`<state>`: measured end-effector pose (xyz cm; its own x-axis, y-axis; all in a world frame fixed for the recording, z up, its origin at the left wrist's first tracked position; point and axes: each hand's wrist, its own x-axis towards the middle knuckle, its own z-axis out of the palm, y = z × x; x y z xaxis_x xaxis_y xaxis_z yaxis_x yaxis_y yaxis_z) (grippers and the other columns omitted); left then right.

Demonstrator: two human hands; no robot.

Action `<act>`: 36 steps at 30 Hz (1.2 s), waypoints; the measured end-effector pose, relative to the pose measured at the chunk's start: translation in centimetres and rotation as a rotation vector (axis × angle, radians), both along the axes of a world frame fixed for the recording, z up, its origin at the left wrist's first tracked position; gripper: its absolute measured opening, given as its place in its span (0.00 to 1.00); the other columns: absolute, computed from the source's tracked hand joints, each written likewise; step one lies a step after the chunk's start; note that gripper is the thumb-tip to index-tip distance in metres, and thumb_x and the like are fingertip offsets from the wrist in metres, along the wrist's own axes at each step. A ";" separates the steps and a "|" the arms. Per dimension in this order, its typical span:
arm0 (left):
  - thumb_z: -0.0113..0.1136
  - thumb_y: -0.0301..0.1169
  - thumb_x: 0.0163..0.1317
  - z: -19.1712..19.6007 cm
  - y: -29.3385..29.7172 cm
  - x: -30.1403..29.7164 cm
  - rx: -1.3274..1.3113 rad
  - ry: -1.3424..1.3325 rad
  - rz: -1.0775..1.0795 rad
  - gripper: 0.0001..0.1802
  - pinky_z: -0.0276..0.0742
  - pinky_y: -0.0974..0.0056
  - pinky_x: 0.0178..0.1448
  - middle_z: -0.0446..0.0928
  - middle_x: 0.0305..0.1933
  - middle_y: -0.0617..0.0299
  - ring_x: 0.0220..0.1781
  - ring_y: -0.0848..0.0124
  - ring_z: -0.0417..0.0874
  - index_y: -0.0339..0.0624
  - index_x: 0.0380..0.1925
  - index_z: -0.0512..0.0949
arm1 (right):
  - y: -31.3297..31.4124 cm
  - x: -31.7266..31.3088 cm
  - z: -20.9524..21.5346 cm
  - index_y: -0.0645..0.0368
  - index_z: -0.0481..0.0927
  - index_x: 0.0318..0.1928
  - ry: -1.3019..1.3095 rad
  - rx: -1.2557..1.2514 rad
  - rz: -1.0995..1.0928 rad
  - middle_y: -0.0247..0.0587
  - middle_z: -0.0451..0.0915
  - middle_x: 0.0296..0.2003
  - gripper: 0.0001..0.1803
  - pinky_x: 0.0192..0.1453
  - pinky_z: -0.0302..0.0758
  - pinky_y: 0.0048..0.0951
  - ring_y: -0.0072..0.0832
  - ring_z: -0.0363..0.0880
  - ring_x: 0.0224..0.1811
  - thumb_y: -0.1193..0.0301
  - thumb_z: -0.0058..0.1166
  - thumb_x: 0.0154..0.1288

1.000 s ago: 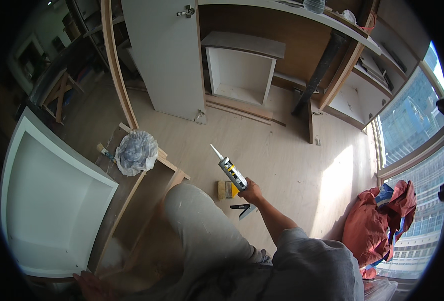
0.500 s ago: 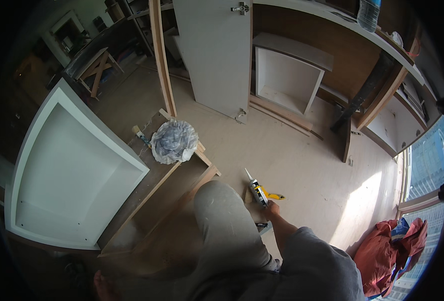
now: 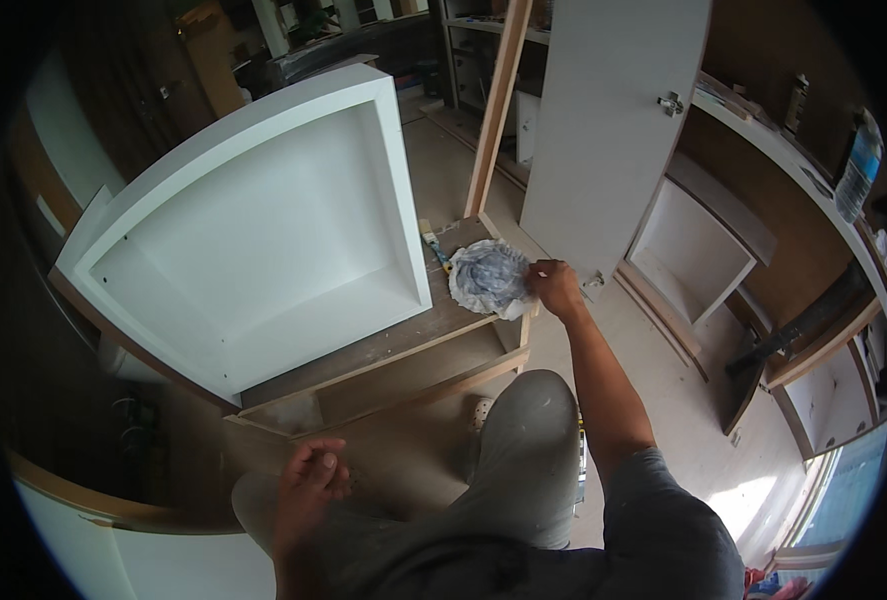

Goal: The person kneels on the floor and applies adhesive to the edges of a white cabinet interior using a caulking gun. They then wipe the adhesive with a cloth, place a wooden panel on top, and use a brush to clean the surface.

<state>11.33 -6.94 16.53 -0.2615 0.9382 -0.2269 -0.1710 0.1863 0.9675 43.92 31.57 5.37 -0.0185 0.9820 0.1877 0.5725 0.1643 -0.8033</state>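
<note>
My right hand is stretched forward, its fingers closed at the right edge of a round, crumpled plastic-lined bundle, whitish at the rim and grey-blue inside. That bundle sits on the end of a brown wooden base. A paintbrush lies just left of the bundle. My left hand hovers above my left thigh, fingers loosely curled and somewhat blurred, with nothing visible in it. Beside the bundle, a white open-fronted cabinet box stands on the base.
An upright wooden post and a grey door panel with hinges rise beyond the base. Farther right are a small white box, a dark pipe and a water bottle on a shelf. My knee is close to the base.
My right hand has let go of the caulking tube on the floor and moved to the bundle's edge. My left hand has risen into clearer view. The view has turned left.
</note>
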 end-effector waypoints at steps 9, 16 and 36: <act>0.55 0.36 0.80 -3.0 -1.0 -2.4 -0.080 -0.086 -0.049 0.14 0.73 0.70 0.43 0.77 0.36 0.67 0.35 0.78 0.75 0.42 0.56 0.81 | -2.5 -2.7 5.7 0.61 0.80 0.44 0.516 0.006 0.081 0.29 0.78 0.35 0.11 0.47 0.72 0.26 0.21 0.74 0.38 0.65 0.52 0.82; 0.53 0.34 0.81 -10.0 2.6 -3.4 0.064 -0.528 0.076 0.14 0.80 0.62 0.61 0.82 0.49 0.61 0.52 0.70 0.83 0.40 0.58 0.79 | -15.3 -10.1 13.6 0.56 0.77 0.46 0.863 -0.309 0.534 0.28 0.77 0.40 0.06 0.49 0.73 0.23 0.17 0.75 0.44 0.69 0.48 0.82; 0.40 0.45 0.83 -18.3 1.4 -3.8 0.860 -1.215 -0.050 0.26 0.75 0.58 0.75 0.72 0.73 0.58 0.70 0.64 0.77 0.47 0.74 0.66 | -25.0 -24.2 5.5 0.62 0.76 0.69 0.070 -0.028 0.938 0.57 0.71 0.72 0.25 0.78 0.66 0.42 0.48 0.71 0.74 0.82 0.50 0.73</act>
